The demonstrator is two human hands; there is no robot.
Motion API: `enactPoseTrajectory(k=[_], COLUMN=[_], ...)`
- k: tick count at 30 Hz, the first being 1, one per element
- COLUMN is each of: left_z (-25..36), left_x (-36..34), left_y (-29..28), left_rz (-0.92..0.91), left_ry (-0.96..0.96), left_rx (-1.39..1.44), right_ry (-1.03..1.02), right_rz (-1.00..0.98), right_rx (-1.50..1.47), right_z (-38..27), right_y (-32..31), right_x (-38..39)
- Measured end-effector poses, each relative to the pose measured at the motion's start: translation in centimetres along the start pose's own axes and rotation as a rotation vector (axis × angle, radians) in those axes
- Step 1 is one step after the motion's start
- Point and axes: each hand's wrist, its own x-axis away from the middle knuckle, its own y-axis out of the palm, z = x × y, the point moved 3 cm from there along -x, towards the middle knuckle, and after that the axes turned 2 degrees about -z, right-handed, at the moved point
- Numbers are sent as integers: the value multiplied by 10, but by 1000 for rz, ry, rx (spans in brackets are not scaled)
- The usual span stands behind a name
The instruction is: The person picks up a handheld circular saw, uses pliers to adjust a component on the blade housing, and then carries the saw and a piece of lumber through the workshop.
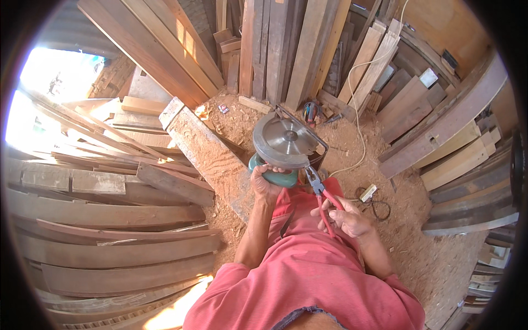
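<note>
My left hand (265,185) grips the green body of a circular saw (283,143), held up with its round silver blade and guard facing me. My right hand (347,218) holds red-handled pliers (322,195), whose jaws touch the saw's lower right edge beside the blade guard. Both forearms come up past my red shirt. A black strap hangs against the shirt below the saw.
Sawdust covers the floor (418,247). A dusty plank (206,151) slants just left of the saw. Boards lie stacked at left (104,220), lean on the back wall (286,44) and pile at right (456,154). A white cord (358,115) and a plug block (367,192) lie on the floor.
</note>
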Motion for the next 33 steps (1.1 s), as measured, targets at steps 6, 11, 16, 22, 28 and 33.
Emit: enactPoseTrajectory(k=[6, 11, 16, 22, 28, 33], left_z=[-1, 1, -3, 3, 3, 2], left_x=[2, 3, 8, 2, 1, 1], left_y=[5, 2, 18, 4, -2, 0], left_rz=[-14, -13, -11, -31, -25, -29], left_ry=[-3, -15, -33, -25, -27, 10], left_rx=[-17, -18, -42, -32, -11, -24], right_ry=[141, 240, 211, 188, 181, 214], right_rz=[91, 130, 132, 55, 40, 109], right_rx=[21, 15, -67, -303, -328, -336], right_z=[-17, -15, -5, 21, 26, 25], right_y=[9, 3, 8, 10, 12, 18], right_x=[7, 10, 8, 1, -1, 1])
